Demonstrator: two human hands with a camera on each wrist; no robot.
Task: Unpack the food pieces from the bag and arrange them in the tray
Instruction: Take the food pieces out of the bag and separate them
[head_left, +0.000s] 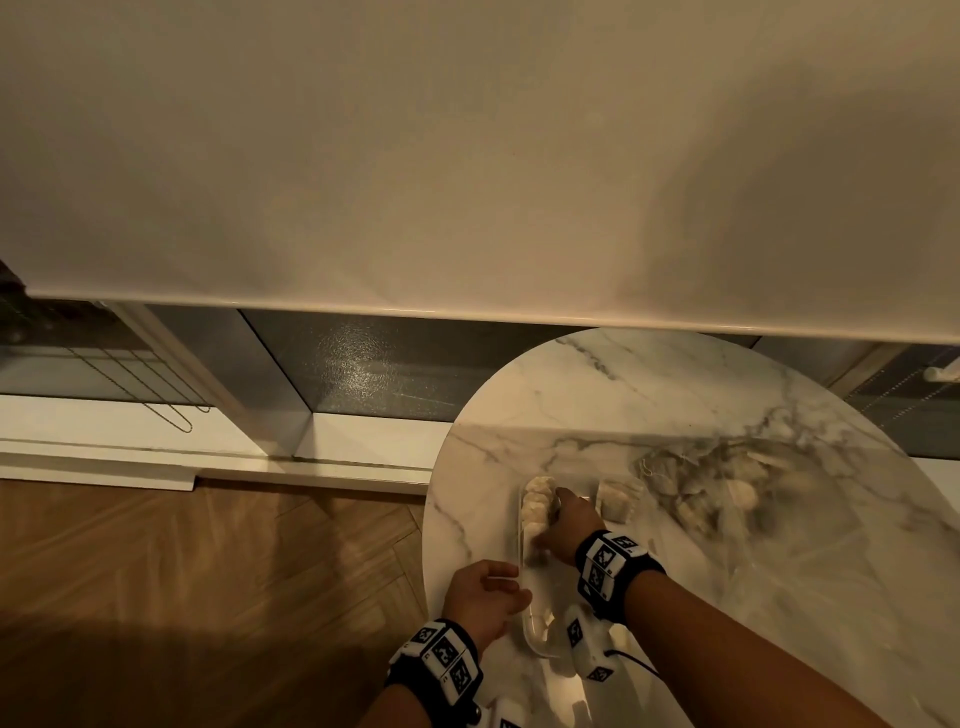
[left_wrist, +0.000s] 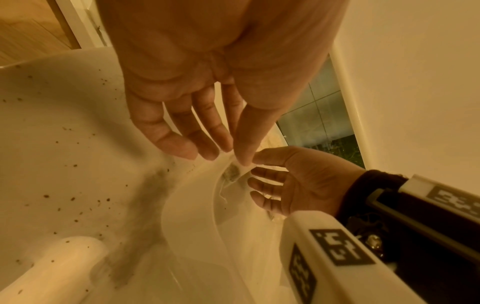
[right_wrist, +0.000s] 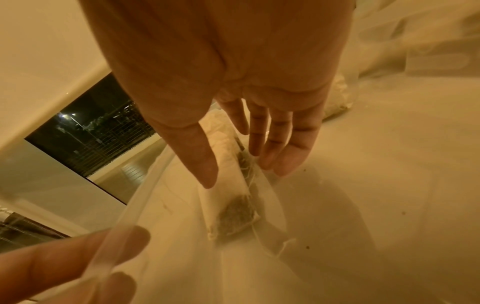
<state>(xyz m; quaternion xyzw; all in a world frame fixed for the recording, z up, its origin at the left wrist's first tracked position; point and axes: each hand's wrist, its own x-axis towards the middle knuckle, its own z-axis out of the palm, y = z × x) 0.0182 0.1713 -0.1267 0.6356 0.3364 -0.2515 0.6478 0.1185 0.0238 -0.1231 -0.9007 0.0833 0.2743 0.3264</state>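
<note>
I see a clear plastic tray lying near the table's left edge, its long side running from near edge to far. The right hand reaches into the tray; in the right wrist view its fingers are straight and relaxed above a paper sachet with dark contents lying on the tray floor, thumb just over the sachet; I cannot tell if it touches. More pale food pieces are stacked at the tray's far end. The left hand holds the tray's near left rim, its fingertips pinching the clear wall. The bag, transparent with pieces still inside, lies crumpled toward the table's right side, well apart from the tray.
</note>
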